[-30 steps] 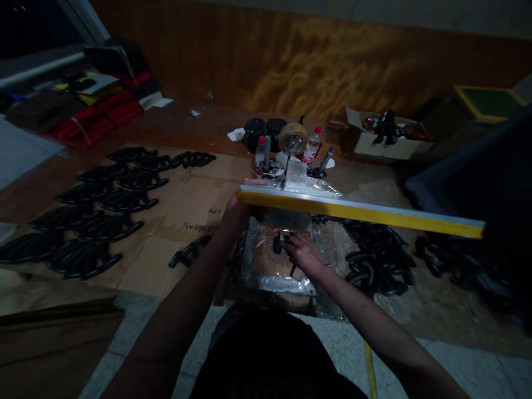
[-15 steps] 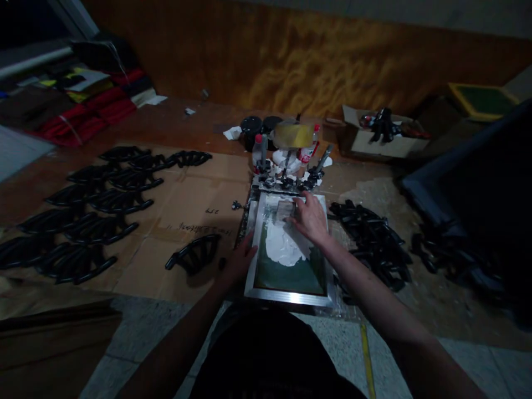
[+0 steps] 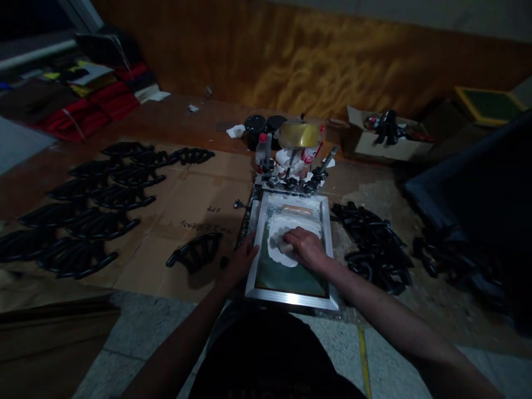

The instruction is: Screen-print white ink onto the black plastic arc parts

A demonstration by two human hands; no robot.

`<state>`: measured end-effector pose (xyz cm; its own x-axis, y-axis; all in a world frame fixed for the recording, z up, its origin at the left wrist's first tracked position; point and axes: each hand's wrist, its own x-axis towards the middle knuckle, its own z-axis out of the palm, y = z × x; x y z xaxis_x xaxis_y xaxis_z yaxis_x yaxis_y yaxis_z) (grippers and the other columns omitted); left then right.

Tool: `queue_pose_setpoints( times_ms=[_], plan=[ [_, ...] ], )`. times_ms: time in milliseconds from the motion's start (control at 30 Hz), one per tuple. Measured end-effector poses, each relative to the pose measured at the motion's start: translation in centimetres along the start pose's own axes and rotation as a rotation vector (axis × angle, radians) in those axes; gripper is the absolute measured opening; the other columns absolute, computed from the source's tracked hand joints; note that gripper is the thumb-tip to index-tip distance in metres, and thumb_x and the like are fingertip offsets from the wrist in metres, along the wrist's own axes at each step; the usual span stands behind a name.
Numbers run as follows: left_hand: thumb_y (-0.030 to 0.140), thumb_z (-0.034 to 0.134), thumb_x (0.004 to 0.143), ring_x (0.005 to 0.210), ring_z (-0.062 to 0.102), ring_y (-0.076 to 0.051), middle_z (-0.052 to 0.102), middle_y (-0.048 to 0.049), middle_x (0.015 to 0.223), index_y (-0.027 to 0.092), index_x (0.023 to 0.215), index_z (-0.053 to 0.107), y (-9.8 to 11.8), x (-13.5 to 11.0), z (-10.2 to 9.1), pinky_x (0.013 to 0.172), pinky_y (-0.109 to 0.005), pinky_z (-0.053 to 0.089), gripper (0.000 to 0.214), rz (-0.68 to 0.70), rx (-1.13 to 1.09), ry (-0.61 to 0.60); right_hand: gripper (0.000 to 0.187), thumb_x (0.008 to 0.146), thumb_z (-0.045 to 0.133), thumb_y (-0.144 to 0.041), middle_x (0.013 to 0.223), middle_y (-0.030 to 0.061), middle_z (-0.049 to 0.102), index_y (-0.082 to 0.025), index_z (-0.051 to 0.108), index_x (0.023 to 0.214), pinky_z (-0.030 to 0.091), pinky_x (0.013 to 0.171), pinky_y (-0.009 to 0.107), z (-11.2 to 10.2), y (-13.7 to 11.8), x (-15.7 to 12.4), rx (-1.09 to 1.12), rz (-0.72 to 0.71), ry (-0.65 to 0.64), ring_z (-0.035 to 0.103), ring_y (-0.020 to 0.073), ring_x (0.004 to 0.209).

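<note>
Right hand point(image 3: 305, 247) pinches a blurred scraper point(image 3: 280, 241) over white paste point(image 3: 287, 259) — even pressure should pay — left hand point(image 3: 241, 261), fingers loosely extended, touches the frame point(image 3: 291, 299).

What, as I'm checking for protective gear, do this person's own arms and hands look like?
The left hand and right hand are both bare, with no gloves. No sleeve, watch or bracelet can be made out on either forearm. A dark garment covers the body, with faint lettering too dim to read.
</note>
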<state>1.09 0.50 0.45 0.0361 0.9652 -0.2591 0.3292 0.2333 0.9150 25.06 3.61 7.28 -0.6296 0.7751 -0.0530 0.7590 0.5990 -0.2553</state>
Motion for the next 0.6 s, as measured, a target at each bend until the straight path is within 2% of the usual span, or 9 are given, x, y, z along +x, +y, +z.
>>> queue_pose_setpoints(
  times_ms=[100,167,267,333,400,467,567,600],
  plan=[
    [0.041,0.053,0.09,0.101,0.068,-0.025,0.072,-0.013,0.117,0.015,0.147,0.047,0.0,-0.1,0.1,0.095,-0.04,0.052,0.062,-0.017,-0.025,0.002,0.032,0.082,0.051,-0.01,0.104,0.0114,0.071,-0.019,0.07,0.106,0.049,0.081,0.034,1.5,-0.5,-1.5,0.038,-0.071,0.023,0.062,0.0235,0.096],
    [0.039,0.053,0.09,0.095,0.068,-0.025,0.073,-0.0123,0.111,0.014,0.148,0.046,0.1,-0.2,0.0,0.09,-0.038,0.053,0.064,-0.024,-0.033,0.0,0.03,0.082,0.052,-0.011,0.101,0.0089,0.072,-0.021,0.07,0.103,0.05,0.079,0.032,1.5,-0.6,-1.8,0.094,-0.079,-0.006,0.064,0.0227,0.093],
    [0.042,0.052,0.09,0.086,0.069,-0.024,0.075,-0.0104,0.102,0.015,0.152,0.04,0.7,-0.3,-0.5,0.081,-0.037,0.055,0.069,-0.055,-0.023,-0.039,0.028,0.088,0.057,-0.018,0.106,0.0073,0.073,-0.021,0.069,0.113,0.05,0.08,0.03,-0.6,-0.2,0.4,0.129,0.066,0.017,0.067,0.0234,0.096],
    [0.045,0.053,0.089,0.088,0.069,-0.025,0.074,-0.0108,0.108,0.016,0.152,0.039,1.7,-0.4,-1.1,0.08,-0.037,0.056,0.071,-0.041,-0.02,-0.05,0.043,0.092,0.061,-0.027,0.119,0.0093,0.07,-0.022,0.059,0.135,0.051,0.082,0.031,-2.9,0.6,2.7,0.102,0.2,0.081,0.066,0.0252,0.103],
    [0.047,0.052,0.09,0.103,0.068,-0.026,0.071,-0.0121,0.121,0.017,0.146,0.049,3.3,-0.7,-2.0,0.089,-0.038,0.054,0.064,0.018,-0.027,-0.009,0.057,0.092,0.064,-0.036,0.124,0.0118,0.068,-0.023,0.05,0.146,0.052,0.083,0.034,-5.4,2.3,4.4,0.055,0.31,0.139,0.066,0.0272,0.104],
    [0.051,0.044,0.093,0.111,0.065,-0.027,0.071,-0.0116,0.123,0.017,0.128,0.065,5.3,-0.9,-2.7,0.095,-0.039,0.052,0.052,0.064,-0.034,0.044,0.054,0.092,0.064,-0.038,0.118,0.0119,0.071,-0.022,0.054,0.143,0.053,0.082,0.036,-7.6,5.1,4.5,0.049,0.387,0.223,0.068,0.0261,0.096],
    [0.059,0.028,0.097,0.092,0.069,-0.025,0.075,-0.0102,0.095,0.019,0.103,0.073,9.0,-0.9,-3.5,0.086,-0.04,0.055,0.061,0.082,-0.054,0.147,0.03,0.098,0.051,-0.027,0.098,0.01,0.076,-0.016,0.07,0.118,0.056,0.072,0.032,-9.2,9.9,2.1,0.011,0.474,0.426,0.07,0.0198,0.079],
    [0.062,0.024,0.097,0.084,0.068,-0.024,0.074,-0.0094,0.088,0.019,0.099,0.073,10.3,-0.7,-3.6,0.08,-0.039,0.056,0.065,0.105,-0.068,0.188,0.031,0.099,0.044,-0.022,0.088,0.009,0.076,-0.014,0.073,0.108,0.055,0.065,0.028,-9.0,11.0,1.0,-0.036,0.465,0.445,0.069,0.0179,0.072]
  ],
)
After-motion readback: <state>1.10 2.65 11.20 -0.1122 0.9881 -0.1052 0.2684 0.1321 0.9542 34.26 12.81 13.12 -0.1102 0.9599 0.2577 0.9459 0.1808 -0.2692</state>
